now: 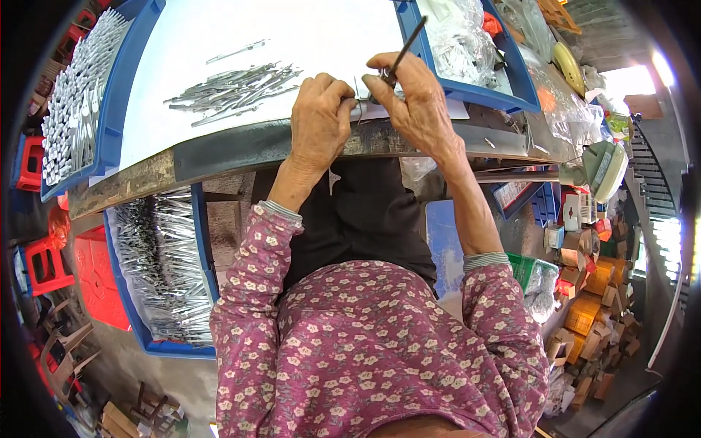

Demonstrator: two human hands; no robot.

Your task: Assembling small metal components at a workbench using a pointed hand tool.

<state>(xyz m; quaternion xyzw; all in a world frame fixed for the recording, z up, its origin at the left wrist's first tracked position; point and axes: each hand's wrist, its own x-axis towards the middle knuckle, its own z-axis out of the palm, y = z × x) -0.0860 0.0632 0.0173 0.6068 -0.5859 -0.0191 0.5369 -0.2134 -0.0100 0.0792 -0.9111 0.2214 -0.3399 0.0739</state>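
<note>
Above the table's front edge my left hand (pixel 320 117) is closed in a pinch, fingertips on a thin, wire-like metal piece (pixel 358 102) that shows only in part. Just to its right, my right hand (pixel 420 102) is closed around a dark, slim rod-shaped tool (pixel 410 45) that slants up and to the right. The tool's lower end is hidden by the fingers, so its kind cannot be told. A loose pile of slim silver metal pieces (pixel 234 87) lies on the white sheet (pixel 182 44) left of my hands.
A blue tray (pixel 109 146) of upright metal pieces stands at the left; another blue tray (pixel 489 98) with plastic bags is at right. Below the table are a blue crate (pixel 175 349) of metal pieces and a red stool (pixel 98 281). Cardboard boxes (pixel 584 314) fill the right floor.
</note>
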